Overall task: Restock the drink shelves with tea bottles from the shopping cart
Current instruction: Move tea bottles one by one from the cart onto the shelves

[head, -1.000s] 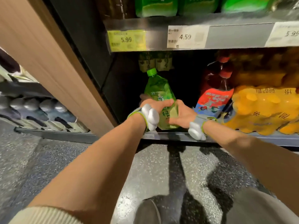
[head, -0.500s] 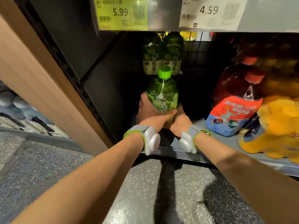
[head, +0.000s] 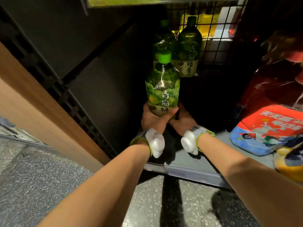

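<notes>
Two hands, left hand (head: 152, 119) and right hand (head: 183, 120), gripping upright tea bottle (head: 162, 89) base

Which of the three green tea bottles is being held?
The front bottle with the bright green cap, gripped by both hands; the two rear bottles stand untouched by the wire back.

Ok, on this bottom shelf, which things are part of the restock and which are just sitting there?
Part of the job:
- green tea bottle, held by the left hand and right hand
- two green tea bottles at the back
- grey shelf

Just there:
- red and blue wrapped drink pack
- orange drink pack
- wire mesh back
</notes>
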